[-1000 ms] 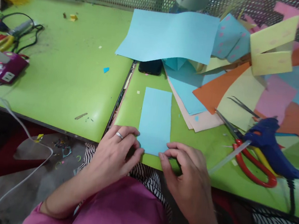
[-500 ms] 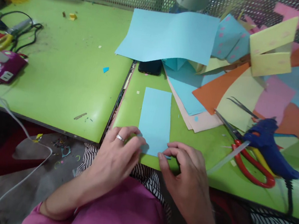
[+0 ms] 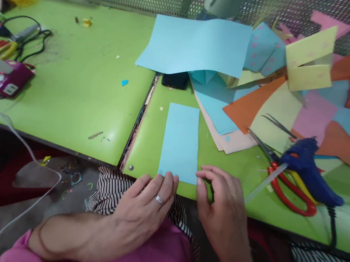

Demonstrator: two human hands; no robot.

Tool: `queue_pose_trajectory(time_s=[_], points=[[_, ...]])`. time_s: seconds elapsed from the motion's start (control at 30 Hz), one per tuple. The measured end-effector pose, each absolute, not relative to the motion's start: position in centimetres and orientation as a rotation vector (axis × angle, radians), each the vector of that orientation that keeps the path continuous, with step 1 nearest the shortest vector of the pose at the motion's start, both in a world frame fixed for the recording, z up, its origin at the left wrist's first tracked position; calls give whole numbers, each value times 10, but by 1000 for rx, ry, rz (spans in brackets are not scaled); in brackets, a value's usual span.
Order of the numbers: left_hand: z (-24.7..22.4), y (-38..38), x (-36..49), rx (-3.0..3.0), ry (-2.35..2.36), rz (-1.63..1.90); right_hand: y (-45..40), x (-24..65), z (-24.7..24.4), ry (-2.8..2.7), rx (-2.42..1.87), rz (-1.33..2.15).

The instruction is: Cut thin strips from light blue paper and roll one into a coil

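Note:
A narrow upright rectangle of light blue paper (image 3: pixel 181 140) lies flat by the table's front edge. My left hand (image 3: pixel 149 204), with a ring on one finger, rests its fingertips on the paper's lower left edge; its fingers lie side by side, extended, palm down. At the paper's lower right corner is my right hand (image 3: pixel 222 200), its thumb and index finger close together at the edge. Whether a bit of paper sits between those fingertips is too small to make out.
Red-handled scissors (image 3: pixel 291 194) and a blue glue gun (image 3: pixel 312 169) lie right of my right hand. Behind are a larger blue sheet (image 3: pixel 198 46), a dark phone (image 3: pixel 175 80) and coloured paper pieces (image 3: pixel 279 114). A purple box (image 3: pixel 9 79) sits far left.
My left hand has moved down and right to the paper's bottom edge, its fingers now straighter. My right hand has shifted slightly right. The whole view has shifted a little.

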State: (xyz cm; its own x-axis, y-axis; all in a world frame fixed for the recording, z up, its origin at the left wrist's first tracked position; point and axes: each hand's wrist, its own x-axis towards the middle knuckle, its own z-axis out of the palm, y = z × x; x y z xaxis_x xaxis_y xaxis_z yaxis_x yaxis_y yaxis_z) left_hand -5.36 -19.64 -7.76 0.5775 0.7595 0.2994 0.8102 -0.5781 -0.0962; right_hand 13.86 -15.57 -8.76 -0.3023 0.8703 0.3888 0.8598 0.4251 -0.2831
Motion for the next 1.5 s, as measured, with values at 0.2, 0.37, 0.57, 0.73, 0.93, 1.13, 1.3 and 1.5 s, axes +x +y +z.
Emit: queue_pose_trajectory(time_s=[0.2,0.37,0.57,0.73,0.93,1.13,1.3,1.5], points=[[-83,-199,-51,-2532,-1340,-336,-177,130,-88,-2284,-1265,-196],[-85,-202,-54,-2530,-1377,-337,-191,122,-96,-2310,-1310,-162],[-95,-209,-71,-2538,-1453,-405,-193,121,-99,-2294,-1352,-212],[-99,-213,-91,-2465,-1567,-534,-191,121,-104,-2276,-1317,-247],[-104,-206,-77,-2577,-1398,-627,-188,121,-109,-2262,-1248,-277],[-108,-202,-80,-2521,-1442,-596,-190,124,-109,-2263,-1256,-333],[-105,-204,-90,-2494,-1473,-626,-192,128,-112,-2252,-1281,-311],[-112,-204,-67,-2498,-1437,-767,-193,123,-111,-2266,-1291,-274]])
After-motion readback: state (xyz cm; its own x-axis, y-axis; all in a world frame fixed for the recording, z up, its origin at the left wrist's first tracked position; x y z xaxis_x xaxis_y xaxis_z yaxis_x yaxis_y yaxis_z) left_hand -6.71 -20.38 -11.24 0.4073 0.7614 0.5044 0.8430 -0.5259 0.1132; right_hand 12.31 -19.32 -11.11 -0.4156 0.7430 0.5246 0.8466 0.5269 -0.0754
